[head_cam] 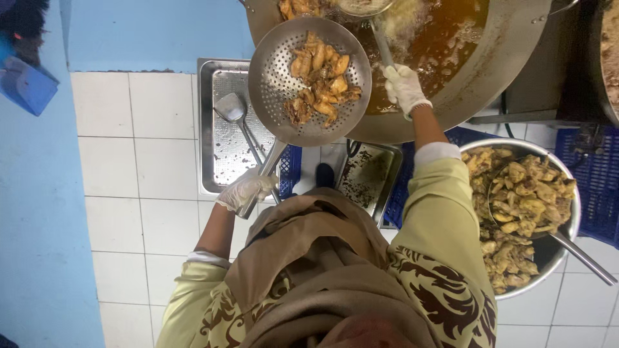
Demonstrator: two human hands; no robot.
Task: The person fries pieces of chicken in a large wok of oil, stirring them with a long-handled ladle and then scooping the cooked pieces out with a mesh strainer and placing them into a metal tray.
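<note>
A wide frying pan point(509, 45) of bubbling brown oil is being worked from above, and everything here is placed against it. A round perforated skimmer point(309, 80) loaded with golden fried chicken pieces point(319, 80) is being held over the pan's near-left rim. Its long metal handle is being gripped by the gloved left hand point(245, 189), fingers wrapped tight around it. The skimmer's long axis is running from that hand up toward the pan, bowl end pointing at the oil. The gloved right hand point(404, 87) is being kept clamped on a second ladle handle point(382, 45) reaching into the pan. Just below the pan's left rim a steel tray point(219, 161) with a spatula is lying; to its lower right, a bowl of raw chicken point(522, 212). By judgement, the skimmer is best being kept level over the oil so drips fall back.
</note>
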